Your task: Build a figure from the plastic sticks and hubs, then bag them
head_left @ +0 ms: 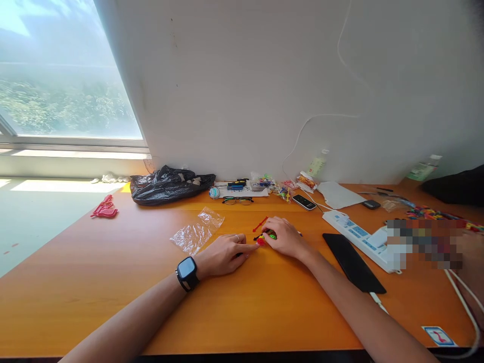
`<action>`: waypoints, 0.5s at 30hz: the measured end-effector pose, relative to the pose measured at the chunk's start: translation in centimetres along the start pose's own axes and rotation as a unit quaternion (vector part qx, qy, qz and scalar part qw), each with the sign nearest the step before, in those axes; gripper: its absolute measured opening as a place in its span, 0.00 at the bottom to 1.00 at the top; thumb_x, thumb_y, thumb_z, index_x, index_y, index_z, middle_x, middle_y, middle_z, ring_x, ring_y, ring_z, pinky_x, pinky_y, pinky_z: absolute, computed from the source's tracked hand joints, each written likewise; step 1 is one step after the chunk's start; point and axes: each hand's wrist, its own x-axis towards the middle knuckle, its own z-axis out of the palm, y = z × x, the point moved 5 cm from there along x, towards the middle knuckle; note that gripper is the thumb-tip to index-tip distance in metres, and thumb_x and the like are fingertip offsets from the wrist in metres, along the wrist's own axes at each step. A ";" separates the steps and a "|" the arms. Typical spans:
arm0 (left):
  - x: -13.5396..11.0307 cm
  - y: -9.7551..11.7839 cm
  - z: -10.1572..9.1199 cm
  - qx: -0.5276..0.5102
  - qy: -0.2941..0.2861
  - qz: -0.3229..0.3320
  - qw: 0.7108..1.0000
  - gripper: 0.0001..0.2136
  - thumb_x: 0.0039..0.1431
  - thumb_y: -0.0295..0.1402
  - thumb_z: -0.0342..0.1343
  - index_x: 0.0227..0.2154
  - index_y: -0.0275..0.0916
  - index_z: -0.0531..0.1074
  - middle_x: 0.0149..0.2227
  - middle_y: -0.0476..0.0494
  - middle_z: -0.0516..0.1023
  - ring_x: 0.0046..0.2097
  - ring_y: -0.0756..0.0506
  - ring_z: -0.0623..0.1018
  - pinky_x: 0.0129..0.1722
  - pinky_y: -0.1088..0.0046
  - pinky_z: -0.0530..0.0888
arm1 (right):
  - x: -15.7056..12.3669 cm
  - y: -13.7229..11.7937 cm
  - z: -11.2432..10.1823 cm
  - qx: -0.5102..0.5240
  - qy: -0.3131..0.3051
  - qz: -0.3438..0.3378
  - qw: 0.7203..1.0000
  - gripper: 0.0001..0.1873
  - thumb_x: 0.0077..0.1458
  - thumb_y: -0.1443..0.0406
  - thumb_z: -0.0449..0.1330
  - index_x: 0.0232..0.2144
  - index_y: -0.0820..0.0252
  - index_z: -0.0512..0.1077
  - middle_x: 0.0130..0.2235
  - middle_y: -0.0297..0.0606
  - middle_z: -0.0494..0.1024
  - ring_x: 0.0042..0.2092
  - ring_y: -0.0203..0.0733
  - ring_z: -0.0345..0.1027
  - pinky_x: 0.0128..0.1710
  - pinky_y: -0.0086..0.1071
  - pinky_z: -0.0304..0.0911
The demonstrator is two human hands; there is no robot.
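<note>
Small plastic pieces lie together on the wooden table, half hidden by my fingers: a red piece [260, 242], a green piece [273, 236] and bits of yellow and black. My left hand [224, 253], wearing a ring, reaches in with its index finger stretched out to the red piece; its other fingers are bent and hold nothing visible. My right hand [284, 237] curls over the cluster from the right, its fingers closed around the green piece. A thin red stick-like piece [260, 224] lies just behind. How the pieces join is too small to tell.
A clear plastic bag [194, 234] lies left of my hands. Behind are a black bag [170, 185], eyeglasses [237, 200] and packets of small parts [283, 191]. To the right are a black phone-like slab [353, 262] and a white power strip [359, 239]. Another person's arm [471, 272] shows at far right.
</note>
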 end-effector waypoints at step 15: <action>-0.6 -2.4 -1.5 -0.121 0.042 -0.084 0.988 0.05 0.58 0.30 0.61 0.37 0.39 0.74 0.36 0.44 0.78 0.36 0.46 0.76 0.37 0.71 0.73 | 0.1 0.6 -0.3 0.034 0.096 0.017 0.995 0.05 0.68 0.68 0.51 0.38 0.56 0.65 0.36 0.39 0.78 0.40 0.47 0.71 0.45 0.39 0.61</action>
